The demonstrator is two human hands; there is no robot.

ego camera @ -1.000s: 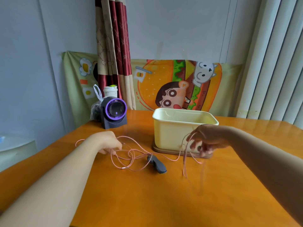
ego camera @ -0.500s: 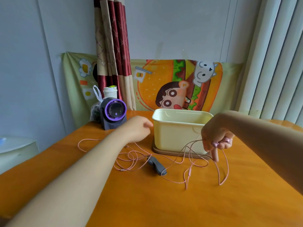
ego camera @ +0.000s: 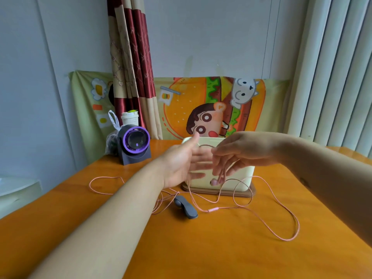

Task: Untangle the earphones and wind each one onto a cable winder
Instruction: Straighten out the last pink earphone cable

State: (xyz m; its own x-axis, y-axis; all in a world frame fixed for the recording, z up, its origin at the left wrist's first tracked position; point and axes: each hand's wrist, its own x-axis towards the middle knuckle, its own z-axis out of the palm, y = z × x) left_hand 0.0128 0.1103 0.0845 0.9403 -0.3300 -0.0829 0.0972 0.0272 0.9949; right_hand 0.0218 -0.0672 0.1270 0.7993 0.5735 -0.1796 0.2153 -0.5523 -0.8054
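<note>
**A:** What are the fingers doing?

**B:** The right hand (ego camera: pixel 243 152) lets its fingers (ego camera: pixel 225 158) droop, pinching strands of the pink earphones (ego camera: pixel 213 209). The buds dangle just below, in front of the box (ego camera: pixel 241 178). The left hand (ego camera: pixel 179 164) is spread wide, holding nothing, just beside the right. Both are blurred.

**A:** And the rest of the cord?

**B:** It lies in loops on the orange bench (ego camera: pixel 201 250), around the grey winder (ego camera: pixel 186 207) and out to the right.

**A:** The room?

**B:** A purple-ringed fan (ego camera: pixel 136 142) stands far left. A cartoon cloth (ego camera: pixel 211 105) hangs on the wall behind, with a curtain (ego camera: pixel 130 57) and blinds (ego camera: pixel 332 67).

**A:** Any space?

**B:** There is bare wood near and right. The bench's left edge runs diagonally.

**A:** Anything hidden?

**B:** The left forearm covers part of the tangle. I cannot tell whether the cord touches the left fingers.
</note>
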